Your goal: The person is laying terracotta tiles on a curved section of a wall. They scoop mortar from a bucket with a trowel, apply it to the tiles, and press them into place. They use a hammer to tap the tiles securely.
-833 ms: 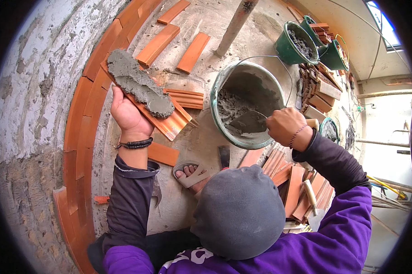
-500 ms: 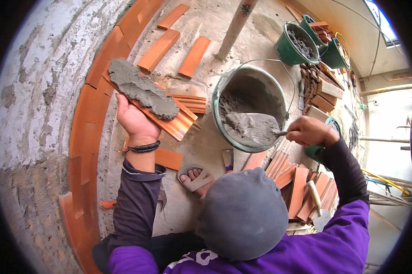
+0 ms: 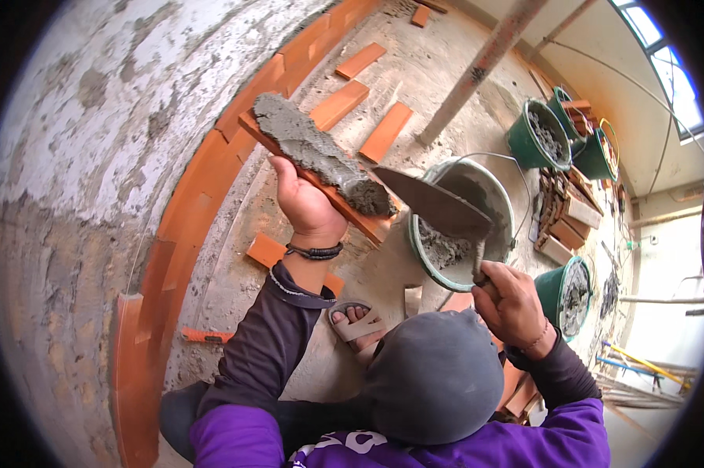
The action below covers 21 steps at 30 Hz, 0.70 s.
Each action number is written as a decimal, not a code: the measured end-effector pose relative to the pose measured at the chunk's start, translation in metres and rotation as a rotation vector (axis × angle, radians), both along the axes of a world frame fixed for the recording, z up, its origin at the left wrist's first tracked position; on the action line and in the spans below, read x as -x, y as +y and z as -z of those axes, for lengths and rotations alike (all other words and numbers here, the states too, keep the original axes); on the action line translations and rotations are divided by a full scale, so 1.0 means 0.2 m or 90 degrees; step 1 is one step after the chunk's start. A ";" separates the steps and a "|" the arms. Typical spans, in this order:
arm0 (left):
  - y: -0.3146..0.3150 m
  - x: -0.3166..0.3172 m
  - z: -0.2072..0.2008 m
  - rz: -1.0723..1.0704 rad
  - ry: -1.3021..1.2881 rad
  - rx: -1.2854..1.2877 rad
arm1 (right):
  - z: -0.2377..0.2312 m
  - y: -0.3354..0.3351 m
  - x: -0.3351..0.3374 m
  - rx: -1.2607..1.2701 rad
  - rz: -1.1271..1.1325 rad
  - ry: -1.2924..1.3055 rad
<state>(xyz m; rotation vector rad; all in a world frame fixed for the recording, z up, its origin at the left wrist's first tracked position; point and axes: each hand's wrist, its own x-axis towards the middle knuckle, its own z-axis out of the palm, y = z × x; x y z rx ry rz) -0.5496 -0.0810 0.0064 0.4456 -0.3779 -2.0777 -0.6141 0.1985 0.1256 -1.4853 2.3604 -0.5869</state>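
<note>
My left hand (image 3: 309, 201) supports a long orange clay tile (image 3: 366, 226) from below, tilted beside the wall. A thick ridge of grey mortar (image 3: 305, 144) lies along its upper face. In my right hand (image 3: 512, 303), the fingers wrap round the handle of a trowel (image 3: 438, 207). Its blade is raised over a bucket (image 3: 510, 222), with the tip close to the mortar's near end. Some mortar (image 3: 444, 248) shows inside this bucket; the blade hides part of it.
Orange tiles (image 3: 182, 234) line the rough plastered wall (image 3: 79, 148) at left. Loose tiles (image 3: 386, 132) lie on the floor, and a pole (image 3: 485, 74) stands beyond. Green buckets (image 3: 539, 136) and stacked bricks (image 3: 574, 222) are at right. My sandalled foot (image 3: 355, 324) is near the bucket.
The trowel has come up out of the bucket and moved left to the mortar on the tile. My left hand still holds the tile. The view has shifted.
</note>
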 end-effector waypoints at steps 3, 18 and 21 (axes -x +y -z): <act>-0.05 -0.02 -0.03 0.015 0.035 -0.001 | -0.10 -0.03 0.01 -0.004 0.026 -0.050; -0.11 -0.06 -0.03 0.110 0.071 -0.021 | -0.35 -0.20 0.13 -0.311 -0.056 -0.130; -0.14 -0.08 -0.05 0.149 0.085 -0.022 | -0.39 -0.18 0.20 -0.310 -0.026 -0.186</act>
